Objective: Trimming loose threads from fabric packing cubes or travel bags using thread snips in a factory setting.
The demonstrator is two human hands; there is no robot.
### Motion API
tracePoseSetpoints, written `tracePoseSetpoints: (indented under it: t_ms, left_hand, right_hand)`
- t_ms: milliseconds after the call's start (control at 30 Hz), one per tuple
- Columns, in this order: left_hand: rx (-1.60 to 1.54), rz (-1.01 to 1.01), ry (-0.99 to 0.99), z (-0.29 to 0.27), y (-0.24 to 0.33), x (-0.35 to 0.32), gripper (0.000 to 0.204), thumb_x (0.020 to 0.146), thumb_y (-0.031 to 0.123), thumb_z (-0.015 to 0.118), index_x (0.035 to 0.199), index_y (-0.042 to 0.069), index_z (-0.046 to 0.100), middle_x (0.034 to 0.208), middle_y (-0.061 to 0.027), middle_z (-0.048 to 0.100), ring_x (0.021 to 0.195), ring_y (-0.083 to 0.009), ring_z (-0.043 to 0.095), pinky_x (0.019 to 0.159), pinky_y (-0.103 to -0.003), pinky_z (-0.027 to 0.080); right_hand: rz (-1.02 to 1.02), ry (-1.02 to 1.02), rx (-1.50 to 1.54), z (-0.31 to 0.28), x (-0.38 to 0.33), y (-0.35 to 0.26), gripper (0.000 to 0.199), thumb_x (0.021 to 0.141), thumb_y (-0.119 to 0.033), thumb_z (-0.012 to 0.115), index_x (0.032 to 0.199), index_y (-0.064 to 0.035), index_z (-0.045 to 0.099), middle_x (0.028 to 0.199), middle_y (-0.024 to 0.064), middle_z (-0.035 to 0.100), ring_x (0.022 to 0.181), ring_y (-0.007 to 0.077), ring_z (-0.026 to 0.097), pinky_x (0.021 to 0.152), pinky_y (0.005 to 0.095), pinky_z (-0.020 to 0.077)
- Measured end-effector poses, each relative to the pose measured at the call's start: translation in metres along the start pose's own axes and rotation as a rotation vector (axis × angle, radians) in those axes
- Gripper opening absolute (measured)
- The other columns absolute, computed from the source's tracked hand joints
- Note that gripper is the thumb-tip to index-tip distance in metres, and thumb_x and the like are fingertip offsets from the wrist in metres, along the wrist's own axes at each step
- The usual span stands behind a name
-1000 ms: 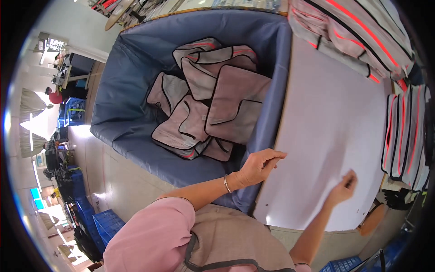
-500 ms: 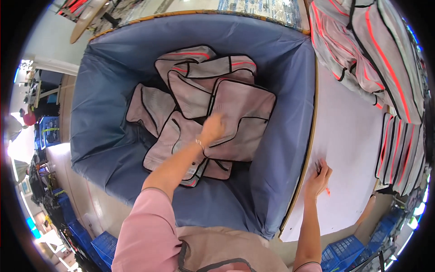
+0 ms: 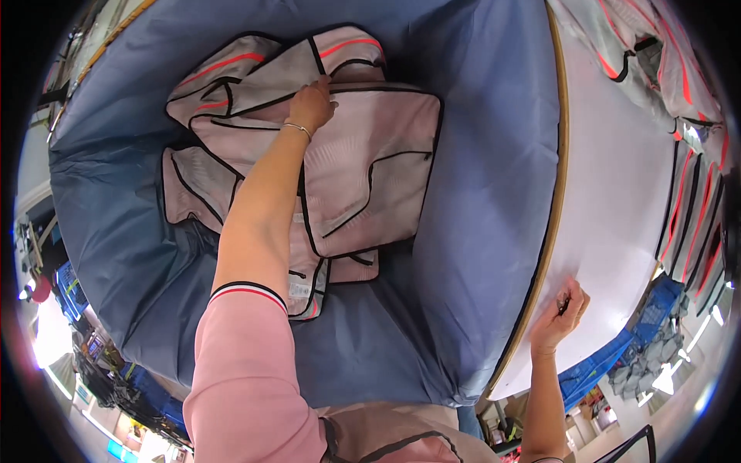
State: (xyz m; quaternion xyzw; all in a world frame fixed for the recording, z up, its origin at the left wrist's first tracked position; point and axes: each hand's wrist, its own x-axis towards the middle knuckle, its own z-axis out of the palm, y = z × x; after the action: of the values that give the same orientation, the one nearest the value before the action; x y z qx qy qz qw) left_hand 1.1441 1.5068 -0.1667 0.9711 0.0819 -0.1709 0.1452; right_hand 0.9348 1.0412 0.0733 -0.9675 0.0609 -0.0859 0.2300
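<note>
My left hand (image 3: 312, 106) reaches far into the blue-lined bin (image 3: 494, 154), its fingers closed at the top left corner of a grey-pink fabric piece (image 3: 386, 166) with black binding. That piece lies on a loose heap of similar fabric pieces (image 3: 258, 96), some with red-orange stripes. My right hand (image 3: 562, 315) rests over the white tabletop (image 3: 610, 177) to the right of the bin. Its fingers are closed around a small dark tool (image 3: 564, 304), which looks like thread snips and is mostly hidden by the fingers.
A wooden edge (image 3: 561, 154) divides the bin from the tabletop. Grey striped fabric pieces (image 3: 656, 54) are heaped at the table's far right, with a folded stack (image 3: 691, 224) nearer. Blue crates (image 3: 71, 289) stand on the left beyond the bin.
My left hand has moved forward from the middle of the fabric piece to its far left corner. The view has shifted closer over the bin. My right hand stays over the tabletop.
</note>
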Motion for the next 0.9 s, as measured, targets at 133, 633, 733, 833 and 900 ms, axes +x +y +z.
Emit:
tracePoseSetpoints:
  t_ms: [133,633,733,833,900]
  left_hand:
    - [0.187,0.153,0.156,0.004,0.010,-0.027,0.055,0.073,0.035,0.074,0.113,0.005,0.051,0.100,-0.0155,0.064,0.092,-0.0299,0.063,0.073,-0.041,0.053]
    - [-0.447,-0.077,0.056,-0.202,0.083,-0.374,0.020,0.086,0.015,0.061,0.084,-0.004,0.060,0.064,-0.0209,0.053,0.060,-0.0153,0.057,0.057,-0.034,0.044]
    - [-0.555,-0.285,0.253,-0.215,0.020,-0.396,0.021,0.087,0.015,0.060,0.088,-0.006,0.060,0.066,-0.0103,0.056,0.067,-0.0080,0.050,0.063,-0.028,0.043]
    - [-0.479,-0.050,0.420,-0.215,0.030,-0.417,0.025,0.090,0.017,0.058,0.079,-0.005,0.058,0.065,-0.0004,0.050,0.064,-0.0055,0.041,0.057,-0.026,0.038]
    - [-0.620,-0.065,0.454,-0.251,0.065,-0.429,0.025,0.089,0.017,0.059,0.076,-0.005,0.056,0.064,0.0017,0.048,0.063,-0.0051,0.038,0.056,-0.025,0.036]
  right_hand:
    - [-0.001,0.055,-0.028,0.001,0.001,-0.003,0.035,0.085,0.008,0.046,0.116,-0.0048,0.059,0.097,0.0042,0.047,0.072,0.0116,0.043,0.064,0.0229,0.0376]
    - [-0.030,0.041,-0.097,-0.006,0.007,-0.020,0.041,0.078,0.008,0.050,0.113,-0.0115,0.058,0.099,0.0103,0.054,0.087,0.0286,0.058,0.075,0.0377,0.0484]
    - [-0.062,0.042,-0.097,-0.003,0.012,-0.024,0.037,0.078,0.004,0.053,0.111,-0.0118,0.057,0.099,0.0107,0.055,0.087,0.0312,0.058,0.073,0.0421,0.0477]
    - [-0.062,0.021,-0.085,0.005,0.012,-0.024,0.036,0.080,-0.002,0.058,0.113,-0.0146,0.055,0.102,0.0104,0.055,0.088,0.0339,0.059,0.074,0.0453,0.0479]
    - [-0.050,-0.015,-0.097,-0.001,-0.002,-0.020,0.036,0.080,-0.002,0.057,0.113,-0.0149,0.055,0.102,0.0105,0.055,0.088,0.0342,0.059,0.075,0.0459,0.0480]
